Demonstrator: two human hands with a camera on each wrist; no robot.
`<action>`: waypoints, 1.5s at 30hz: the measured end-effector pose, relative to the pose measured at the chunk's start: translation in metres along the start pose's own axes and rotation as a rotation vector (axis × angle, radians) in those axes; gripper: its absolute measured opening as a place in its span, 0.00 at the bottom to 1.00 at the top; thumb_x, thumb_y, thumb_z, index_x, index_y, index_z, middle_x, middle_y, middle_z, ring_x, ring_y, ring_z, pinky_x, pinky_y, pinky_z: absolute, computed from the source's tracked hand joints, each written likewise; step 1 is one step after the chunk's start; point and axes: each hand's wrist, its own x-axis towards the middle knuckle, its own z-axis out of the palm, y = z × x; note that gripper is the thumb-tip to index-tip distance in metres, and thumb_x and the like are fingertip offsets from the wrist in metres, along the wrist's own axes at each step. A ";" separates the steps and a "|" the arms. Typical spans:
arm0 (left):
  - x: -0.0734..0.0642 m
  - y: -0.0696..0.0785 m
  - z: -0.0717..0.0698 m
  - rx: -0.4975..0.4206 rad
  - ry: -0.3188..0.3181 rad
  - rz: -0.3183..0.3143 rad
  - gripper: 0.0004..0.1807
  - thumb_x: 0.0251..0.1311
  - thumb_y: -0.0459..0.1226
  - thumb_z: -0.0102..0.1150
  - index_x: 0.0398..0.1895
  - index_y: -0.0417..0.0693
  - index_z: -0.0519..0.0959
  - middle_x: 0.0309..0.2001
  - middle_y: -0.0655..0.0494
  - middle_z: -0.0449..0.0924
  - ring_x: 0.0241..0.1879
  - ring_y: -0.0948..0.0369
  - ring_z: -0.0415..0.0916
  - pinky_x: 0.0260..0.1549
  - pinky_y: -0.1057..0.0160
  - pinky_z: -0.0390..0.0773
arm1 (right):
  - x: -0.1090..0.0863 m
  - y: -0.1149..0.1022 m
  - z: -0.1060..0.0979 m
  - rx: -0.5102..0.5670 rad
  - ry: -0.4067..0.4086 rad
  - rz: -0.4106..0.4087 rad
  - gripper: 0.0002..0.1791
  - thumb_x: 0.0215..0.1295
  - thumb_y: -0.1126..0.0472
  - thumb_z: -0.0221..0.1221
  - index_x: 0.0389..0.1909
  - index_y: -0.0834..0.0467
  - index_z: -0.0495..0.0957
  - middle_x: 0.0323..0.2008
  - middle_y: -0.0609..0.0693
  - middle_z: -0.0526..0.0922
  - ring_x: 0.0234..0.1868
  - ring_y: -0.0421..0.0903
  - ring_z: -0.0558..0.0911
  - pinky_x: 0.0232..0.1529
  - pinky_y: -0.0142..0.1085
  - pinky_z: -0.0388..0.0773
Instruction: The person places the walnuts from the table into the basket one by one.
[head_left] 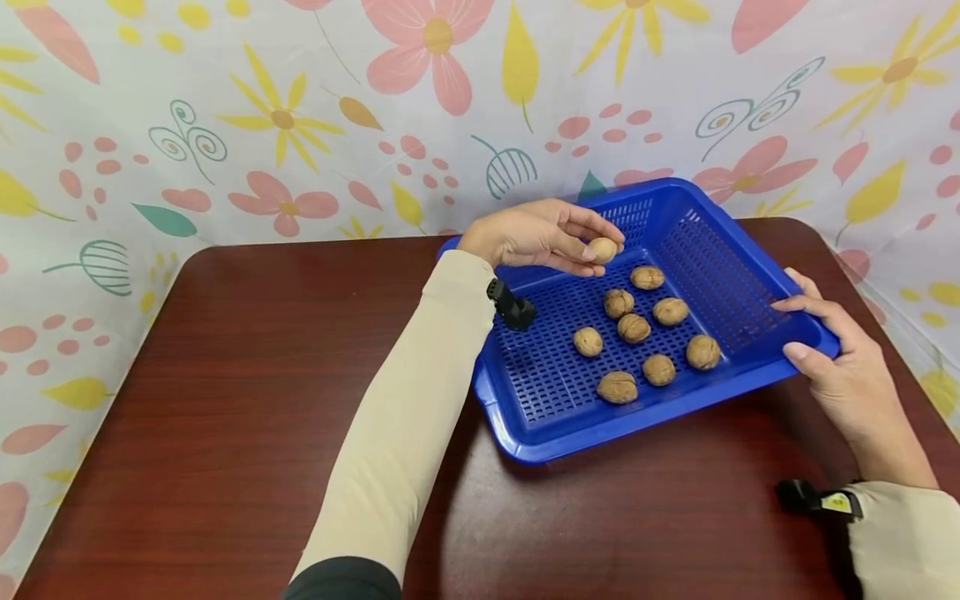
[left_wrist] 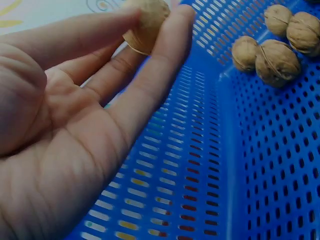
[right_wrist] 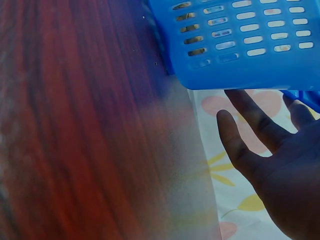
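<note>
Between thumb and fingers, my left hand (head_left: 543, 237) pinches a walnut (head_left: 602, 250), above the far left part of a blue plastic basket (head_left: 645, 422). The left wrist view shows that walnut (left_wrist: 147, 25) at the fingertips, the palm turned to the camera. Several more walnuts (head_left: 633, 328) lie apart or touching on the basket's slotted floor. At the basket's right corner, my right hand (head_left: 855, 367) grips the rim with thumb and fingers. In the right wrist view, fingers reach up under the basket's wall (right_wrist: 240, 75); part of this grip is hidden.
The basket is on a dark red-brown wooden table (head_left: 285, 375), with its right end seemingly raised. Behind the table hangs a white cloth (head_left: 465, 167) printed with flowers and leaves. Small black cameras (head_left: 512, 307) are strapped to both wrists.
</note>
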 end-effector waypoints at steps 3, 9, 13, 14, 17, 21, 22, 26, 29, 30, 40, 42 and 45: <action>0.003 -0.002 0.000 0.012 -0.009 -0.031 0.24 0.70 0.20 0.55 0.68 0.32 0.72 0.56 0.45 0.80 0.51 0.51 0.82 0.74 0.41 0.67 | 0.000 0.000 -0.001 0.012 0.001 -0.004 0.20 0.70 0.79 0.58 0.61 0.76 0.74 0.80 0.54 0.63 0.80 0.46 0.59 0.63 0.20 0.70; 0.009 -0.005 0.001 0.135 -0.009 -0.157 0.19 0.69 0.19 0.57 0.61 0.34 0.79 0.64 0.39 0.77 0.66 0.42 0.77 0.69 0.46 0.76 | 0.000 0.001 -0.002 -0.004 0.005 -0.004 0.20 0.70 0.78 0.58 0.62 0.75 0.74 0.80 0.53 0.64 0.80 0.46 0.60 0.63 0.20 0.69; 0.012 -0.008 0.002 0.237 -0.005 -0.252 0.21 0.69 0.19 0.57 0.63 0.35 0.79 0.58 0.45 0.80 0.67 0.42 0.77 0.62 0.52 0.83 | 0.000 -0.001 0.000 -0.024 0.014 0.008 0.20 0.70 0.78 0.58 0.62 0.75 0.74 0.80 0.53 0.63 0.80 0.46 0.59 0.63 0.19 0.69; 0.012 -0.009 0.003 0.254 -0.004 -0.271 0.21 0.68 0.18 0.56 0.63 0.34 0.79 0.55 0.46 0.80 0.67 0.42 0.77 0.60 0.54 0.84 | 0.000 -0.002 0.001 -0.029 0.016 0.014 0.20 0.70 0.78 0.58 0.62 0.75 0.74 0.80 0.53 0.63 0.80 0.46 0.59 0.63 0.19 0.69; 0.011 -0.010 0.006 0.270 0.008 -0.320 0.23 0.68 0.17 0.55 0.65 0.32 0.77 0.53 0.46 0.78 0.68 0.43 0.75 0.59 0.55 0.85 | 0.001 -0.003 0.002 -0.052 0.022 0.024 0.20 0.70 0.77 0.58 0.62 0.75 0.74 0.81 0.53 0.62 0.80 0.46 0.59 0.63 0.19 0.69; 0.008 -0.008 0.012 0.325 0.041 -0.376 0.24 0.69 0.17 0.53 0.67 0.33 0.77 0.61 0.46 0.75 0.68 0.46 0.75 0.62 0.55 0.83 | 0.001 -0.003 0.002 -0.041 0.014 0.020 0.20 0.70 0.78 0.58 0.62 0.75 0.74 0.81 0.53 0.62 0.80 0.46 0.60 0.62 0.19 0.69; 0.007 -0.007 0.014 0.353 0.048 -0.388 0.24 0.70 0.18 0.53 0.67 0.34 0.76 0.63 0.46 0.74 0.68 0.46 0.75 0.63 0.55 0.82 | 0.001 -0.002 0.002 -0.035 0.012 0.017 0.20 0.70 0.78 0.58 0.62 0.75 0.74 0.81 0.54 0.62 0.80 0.46 0.60 0.62 0.19 0.70; 0.004 -0.004 0.022 0.439 0.071 -0.410 0.24 0.72 0.19 0.50 0.69 0.36 0.75 0.72 0.47 0.68 0.68 0.47 0.76 0.66 0.56 0.80 | 0.001 0.000 0.000 0.006 0.000 -0.004 0.19 0.70 0.79 0.57 0.61 0.76 0.74 0.80 0.55 0.63 0.80 0.46 0.59 0.63 0.20 0.69; 0.003 -0.003 0.026 0.451 0.089 -0.412 0.24 0.73 0.19 0.50 0.69 0.36 0.75 0.71 0.46 0.68 0.68 0.47 0.76 0.66 0.56 0.80 | 0.001 -0.001 0.000 0.000 0.004 -0.001 0.19 0.70 0.78 0.58 0.61 0.75 0.74 0.80 0.55 0.63 0.80 0.46 0.59 0.63 0.19 0.69; 0.003 -0.003 0.027 0.452 0.094 -0.413 0.24 0.73 0.19 0.50 0.69 0.36 0.75 0.71 0.46 0.68 0.67 0.48 0.76 0.65 0.56 0.80 | 0.001 -0.001 0.001 -0.003 0.005 0.002 0.19 0.70 0.78 0.58 0.61 0.75 0.74 0.80 0.55 0.62 0.80 0.46 0.59 0.63 0.19 0.69; 0.003 -0.005 0.027 0.447 0.106 -0.415 0.23 0.73 0.20 0.51 0.69 0.36 0.75 0.68 0.45 0.72 0.66 0.47 0.78 0.64 0.56 0.81 | 0.001 -0.002 0.002 -0.009 0.007 0.016 0.19 0.70 0.78 0.57 0.61 0.75 0.74 0.81 0.54 0.62 0.80 0.47 0.60 0.62 0.20 0.70; 0.003 -0.004 0.026 0.449 0.104 -0.420 0.23 0.73 0.21 0.52 0.69 0.36 0.75 0.67 0.46 0.73 0.66 0.47 0.79 0.64 0.56 0.81 | 0.001 -0.002 0.002 -0.008 0.008 0.017 0.19 0.70 0.78 0.57 0.61 0.75 0.74 0.81 0.54 0.62 0.80 0.47 0.60 0.61 0.19 0.70; 0.006 -0.004 0.025 0.442 0.112 -0.436 0.23 0.73 0.22 0.53 0.68 0.38 0.76 0.68 0.47 0.74 0.65 0.48 0.79 0.63 0.56 0.82 | 0.001 -0.002 0.002 -0.029 0.014 0.026 0.20 0.70 0.78 0.57 0.62 0.75 0.74 0.81 0.54 0.62 0.80 0.47 0.59 0.61 0.19 0.70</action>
